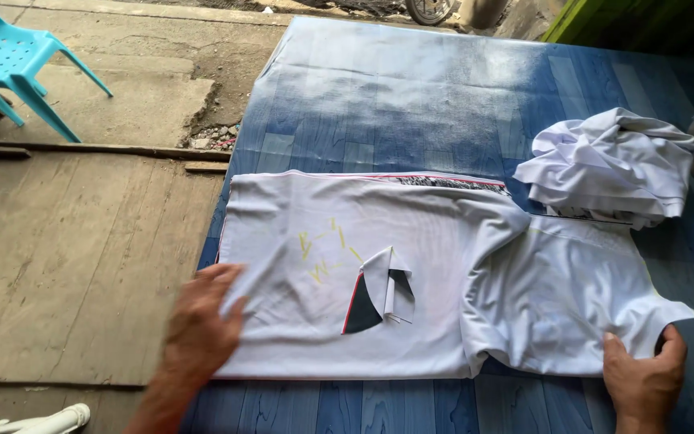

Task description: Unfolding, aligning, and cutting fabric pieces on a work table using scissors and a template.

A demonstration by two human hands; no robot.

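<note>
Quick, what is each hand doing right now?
Left hand: open, flat on the white shirt.
Right hand: pinching the shirt's sleeve.

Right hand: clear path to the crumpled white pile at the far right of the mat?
Probably yes. The right hand grips the flat white shirt at its near right edge; the crumpled white pile lies beyond it, with only flat cloth between. It must let go first.

Two bare hands, no gloves, rings or sleeves in view
</note>
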